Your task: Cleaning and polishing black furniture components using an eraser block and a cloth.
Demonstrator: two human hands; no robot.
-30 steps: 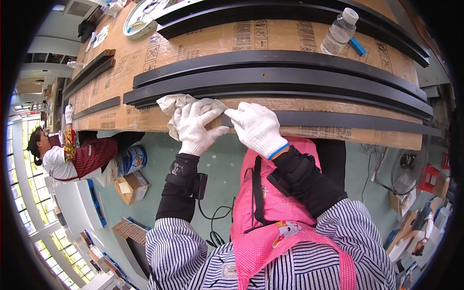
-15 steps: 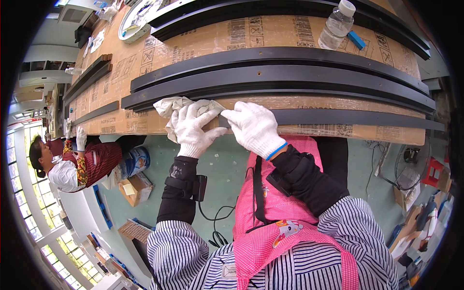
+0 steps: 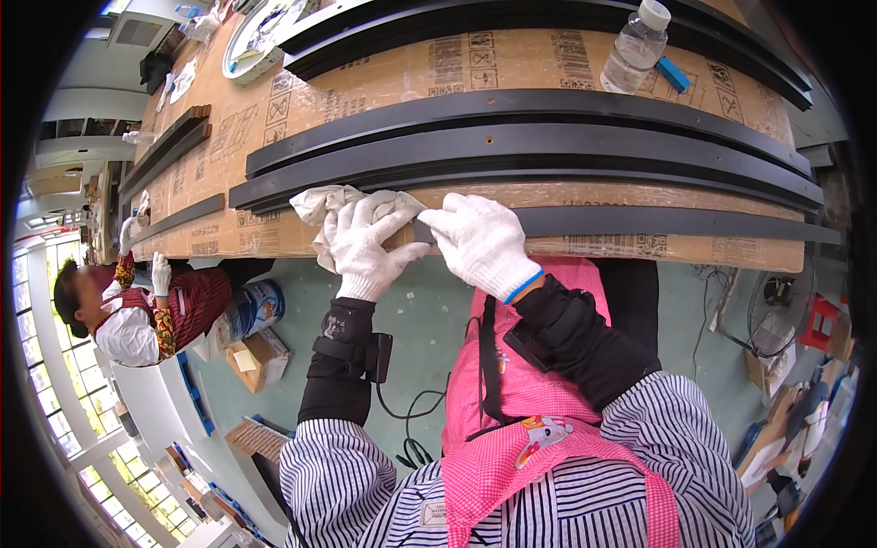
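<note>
My left hand, in a white knit glove, presses a crumpled off-white cloth against the near edge of the table. Its fingers lie over the cloth, which bunches out to the left and under the palm. Just beside it, my right hand, gloved too, grips a long dark grey strip near its left end. The strip runs off to the right along the table edge; its end by the cloth is hidden by my hands. Beyond both hands lie several long dark bars side by side.
Printed cardboard covers the table. On it stand a clear bottle, a blue block and a round white tray. More dark bars lie at the back. A co-worker works at the left; a fan stands right.
My hands, the cloth and the strip hold almost the same place. At the left, the co-worker's gloved hands and body have shifted slightly.
</note>
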